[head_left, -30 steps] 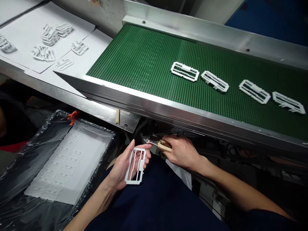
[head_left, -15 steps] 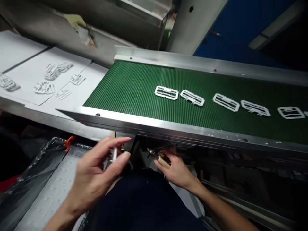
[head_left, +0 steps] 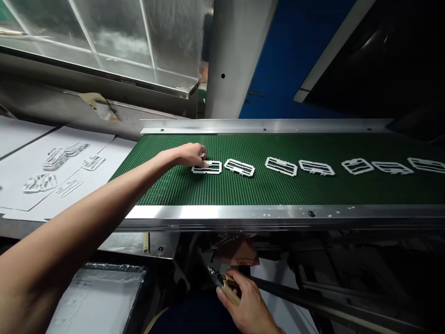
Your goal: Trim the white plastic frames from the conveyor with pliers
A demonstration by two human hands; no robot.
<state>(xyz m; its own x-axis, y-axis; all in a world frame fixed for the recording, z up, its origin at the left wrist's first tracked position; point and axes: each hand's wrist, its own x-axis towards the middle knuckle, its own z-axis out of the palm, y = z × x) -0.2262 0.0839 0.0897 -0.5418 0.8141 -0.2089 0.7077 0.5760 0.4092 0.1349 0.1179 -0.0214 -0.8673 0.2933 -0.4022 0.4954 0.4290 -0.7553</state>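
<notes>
White, the leftmost frame (head_left: pixel 212 171) lay on the green belt (head_left: pixel 181 190) beneath our bent left hand (head_left: pixel 193 154), hold unclear; our right hand (head_left: pixel 248 299) curled round cutters (head_left: pixel 230 292). Hard pinching could have bent the frame.

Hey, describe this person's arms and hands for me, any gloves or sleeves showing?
The left hand and right hand are both ungloved. The left forearm is uncovered, with no sleeve, watch or bracelet showing. The right wrist also looks bare, though little of that arm is in the picture. Dark navy clothing shows at the bottom edge.
</notes>
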